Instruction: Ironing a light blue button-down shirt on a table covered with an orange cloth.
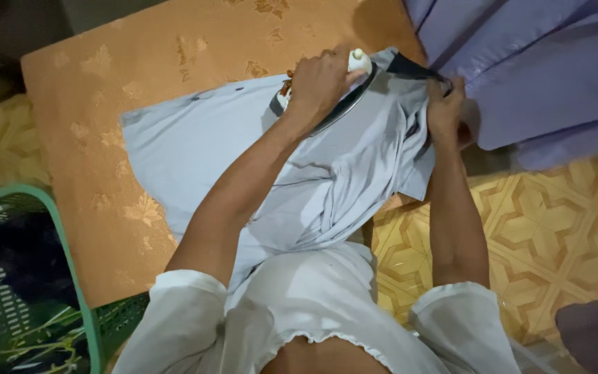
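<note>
A pale blue shirt point(202, 149) lies spread on a surface covered with an orange patterned cloth point(105, 83). My left hand point(320, 79) is closed around the handle of a clothes iron point(351, 69), which rests on the shirt near its collar end. My right hand point(446, 111) grips the shirt's dark-edged collar at the cloth's right edge and holds the fabric taut. Part of the shirt hangs down toward my body.
A green plastic basket point(43, 277) with dark contents stands at the lower left. Purple fabric point(541, 69) is heaped at the upper right. Yellow patterned flooring point(541, 235) shows on the right.
</note>
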